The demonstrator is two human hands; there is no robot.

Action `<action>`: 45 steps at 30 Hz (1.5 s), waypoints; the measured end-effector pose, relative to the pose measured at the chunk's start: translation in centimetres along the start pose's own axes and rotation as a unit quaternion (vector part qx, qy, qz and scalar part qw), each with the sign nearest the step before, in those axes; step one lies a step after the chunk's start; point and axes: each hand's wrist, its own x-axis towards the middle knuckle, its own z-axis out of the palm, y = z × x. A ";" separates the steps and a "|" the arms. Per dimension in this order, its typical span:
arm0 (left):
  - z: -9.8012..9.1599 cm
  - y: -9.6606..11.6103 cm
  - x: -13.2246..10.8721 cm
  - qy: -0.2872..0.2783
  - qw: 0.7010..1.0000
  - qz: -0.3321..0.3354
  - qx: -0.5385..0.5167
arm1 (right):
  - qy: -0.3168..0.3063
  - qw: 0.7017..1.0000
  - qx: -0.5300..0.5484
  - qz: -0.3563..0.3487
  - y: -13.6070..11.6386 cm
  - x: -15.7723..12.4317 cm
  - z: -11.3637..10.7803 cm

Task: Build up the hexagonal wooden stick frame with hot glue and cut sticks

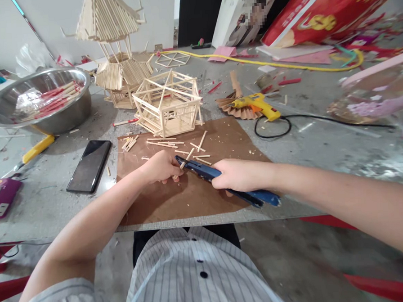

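Observation:
Over the brown sheet (150, 207), my left hand (162, 166) pinches a short wooden stick (190, 154) close to the cutter's tip. The stick lies across the jaws of a pair of blue cutting shears (202, 170). Wrapped around the shears is my right hand (234, 175), with the handles reaching past it to the lower right. Several loose short sticks (162, 143) are scattered just beyond my hands. Behind them stands an open frame of glued sticks (167, 103). How far the jaws are closed on the stick is hard to make out.
A stick pagoda (116, 70) stands behind the frame. At left are a steel bowl (74, 106) with red-wrapped sticks, a phone (89, 166) and a purple box (3, 197). A yellow glue gun (258, 105) with a black cord lies at right, near a yellow cable (285, 65).

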 end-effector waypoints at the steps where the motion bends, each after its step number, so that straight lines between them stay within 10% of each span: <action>1: 0.0 0.0 0.0 0.001 1.000 0.003 0.001 | -0.001 1.000 -0.010 0.000 -0.1 0.0 0.0; 38: -0.2 -0.2 0.3 0.012 0.999 -0.008 -0.045 | 0.099 0.992 -0.025 0.073 -0.1 2.5 1.4; 45: -0.3 -0.4 0.0 -0.008 0.997 -0.020 -0.068 | 0.006 0.994 0.105 0.010 0.5 2.2 0.8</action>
